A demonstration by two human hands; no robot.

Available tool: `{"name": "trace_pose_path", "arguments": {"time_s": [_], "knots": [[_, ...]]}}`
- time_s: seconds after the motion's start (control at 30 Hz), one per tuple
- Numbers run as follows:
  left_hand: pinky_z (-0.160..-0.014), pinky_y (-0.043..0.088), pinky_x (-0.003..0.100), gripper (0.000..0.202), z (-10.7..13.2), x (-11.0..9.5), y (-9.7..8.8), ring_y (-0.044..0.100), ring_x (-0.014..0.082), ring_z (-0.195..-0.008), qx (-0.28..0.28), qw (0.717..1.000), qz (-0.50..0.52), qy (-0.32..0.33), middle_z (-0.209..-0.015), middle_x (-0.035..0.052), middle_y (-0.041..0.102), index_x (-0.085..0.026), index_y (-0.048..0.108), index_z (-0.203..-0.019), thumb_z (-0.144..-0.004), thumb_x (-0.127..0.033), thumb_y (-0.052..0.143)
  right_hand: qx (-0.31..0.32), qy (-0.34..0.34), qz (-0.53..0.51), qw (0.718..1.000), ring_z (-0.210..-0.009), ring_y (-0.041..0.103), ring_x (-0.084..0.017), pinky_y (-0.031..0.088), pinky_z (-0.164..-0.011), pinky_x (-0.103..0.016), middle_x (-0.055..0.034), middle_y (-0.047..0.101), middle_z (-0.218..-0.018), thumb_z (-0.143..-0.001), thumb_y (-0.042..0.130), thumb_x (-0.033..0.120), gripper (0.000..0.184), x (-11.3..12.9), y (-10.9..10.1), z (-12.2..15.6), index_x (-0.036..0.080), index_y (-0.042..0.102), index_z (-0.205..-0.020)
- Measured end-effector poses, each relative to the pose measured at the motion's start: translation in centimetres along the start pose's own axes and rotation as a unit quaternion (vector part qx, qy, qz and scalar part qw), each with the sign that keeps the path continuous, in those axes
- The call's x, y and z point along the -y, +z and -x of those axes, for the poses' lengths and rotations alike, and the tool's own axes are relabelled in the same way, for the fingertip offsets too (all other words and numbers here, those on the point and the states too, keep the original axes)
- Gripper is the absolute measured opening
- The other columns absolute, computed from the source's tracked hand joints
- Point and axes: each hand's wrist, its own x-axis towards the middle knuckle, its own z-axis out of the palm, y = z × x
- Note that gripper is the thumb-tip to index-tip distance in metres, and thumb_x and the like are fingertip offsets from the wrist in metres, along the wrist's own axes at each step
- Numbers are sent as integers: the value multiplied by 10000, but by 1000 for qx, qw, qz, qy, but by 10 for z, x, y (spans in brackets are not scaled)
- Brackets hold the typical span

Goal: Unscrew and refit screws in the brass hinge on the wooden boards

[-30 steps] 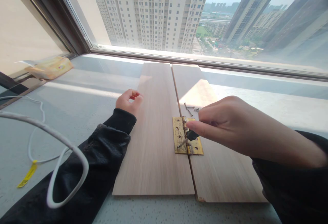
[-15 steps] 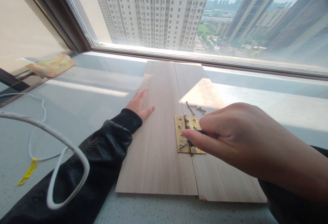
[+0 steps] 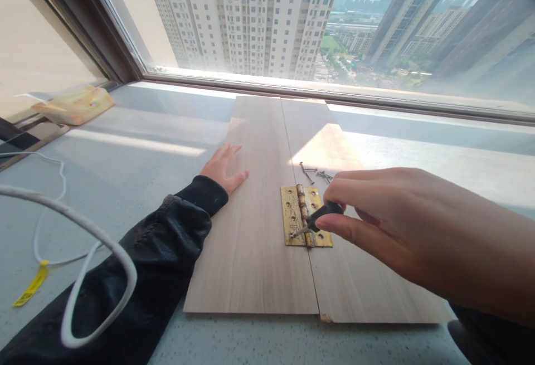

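Two pale wooden boards lie side by side, the left board (image 3: 251,253) and the right board (image 3: 368,292). A worn brass hinge (image 3: 288,209) lies open across their seam. My right hand (image 3: 384,214) grips the black handle of a short screwdriver (image 3: 326,213) between thumb and fingers. The screwdriver's tip meets a screw (image 3: 292,235) at the lower left hole of the hinge. Spread out, my left hand (image 3: 223,169) rests on the left board's outer edge. Several loose screws (image 3: 307,171) lie on the right board just beyond the hinge.
A white cable (image 3: 125,259) with a yellow tag (image 3: 32,284) loops at the left, over my left sleeve in view. A soft tissue pack (image 3: 77,106) sits at the far left. The boards lie on a speckled sill (image 3: 234,337) below a window.
My right hand has shifted its grip slightly right and back, so more of the black handle shows. The left hand stays on the board. The whole view has moved a little.
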Motion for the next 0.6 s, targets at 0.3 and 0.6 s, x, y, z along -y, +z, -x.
{"name": "trace_pose_path", "arguments": {"time_s": [0.3,0.6], "knots": [[-1071,318,444,657,1,-3,-3,383,297,-1288,0,1000,-5,1,-1386,169,405,-119,453,-1301,-736,-444,534,4,34,45,998,-434,397,-135,188,-457,-271,-7,503,-469,-870,307,517,510,14,3,-7,220,499,-503],[-1059,334,424,598,-1,2,0,445,279,-1233,-28,1000,-2,14,-1315,159,480,-109,528,-1226,-722,-431,534,-20,33,88,995,-400,402,-165,149,-434,-282,-14,527,-455,-877,294,482,511,25,5,-9,239,510,-483]]}}
